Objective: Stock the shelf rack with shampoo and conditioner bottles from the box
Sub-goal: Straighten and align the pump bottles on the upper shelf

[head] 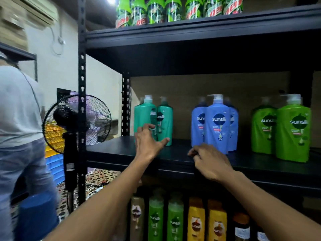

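Reaching with spread fingers, the left hand [149, 142] is at the teal bottles [152, 117] by the shelf's [112, 151] left end. The right hand [211, 160] rests loosely curled, empty, on its front edge. The bottles look heavy, stiff and slick: grip the body, not the pump.

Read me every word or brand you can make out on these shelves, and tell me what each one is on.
"sunsilk": front blue bottle.
"sunsil", cut off: front light green pump bottle.
"nsilk", partly hidden: right teal bottle.
"sunsilk": lower green bottles.
"Dew": soda bottles up top.
Fine print everywhere and the labels of the yellow bottles: too blurred to read.
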The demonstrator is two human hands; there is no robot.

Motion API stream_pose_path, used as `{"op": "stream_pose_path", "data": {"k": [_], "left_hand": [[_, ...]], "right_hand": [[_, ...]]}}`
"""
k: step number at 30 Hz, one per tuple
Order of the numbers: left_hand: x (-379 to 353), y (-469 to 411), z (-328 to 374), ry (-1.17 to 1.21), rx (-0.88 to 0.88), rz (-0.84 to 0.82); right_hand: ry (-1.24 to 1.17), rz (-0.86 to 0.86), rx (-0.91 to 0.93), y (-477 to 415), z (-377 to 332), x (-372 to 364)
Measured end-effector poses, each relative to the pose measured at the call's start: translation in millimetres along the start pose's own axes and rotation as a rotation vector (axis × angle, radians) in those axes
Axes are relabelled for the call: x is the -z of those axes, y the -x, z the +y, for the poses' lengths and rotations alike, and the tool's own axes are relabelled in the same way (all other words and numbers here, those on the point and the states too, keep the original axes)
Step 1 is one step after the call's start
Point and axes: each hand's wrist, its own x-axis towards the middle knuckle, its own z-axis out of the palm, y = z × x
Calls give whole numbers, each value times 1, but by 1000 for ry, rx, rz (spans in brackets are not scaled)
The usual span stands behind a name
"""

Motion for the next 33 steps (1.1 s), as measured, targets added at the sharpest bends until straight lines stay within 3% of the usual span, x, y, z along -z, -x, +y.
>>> {"op": "stream_pose_path", "data": {"k": [4,9,16,20,33], "left_hand": [[18,-19,-30,-48,61,29],[15,-45,-50,-56,178,-106],[2,-67,-57,84,297,-227],[2,-68,-61,14,336,-258],[38,-54,-60,-167,273,-414]], "right_hand": [[31,-126,0,-29,-39,-20],[39,-255,-69,-54,-55,-27],[15,-109,-125,-47,-60,-29],[37,-63,-176,-41,-65,-27],[65,-222,-101,-39,-55,-20]]}}
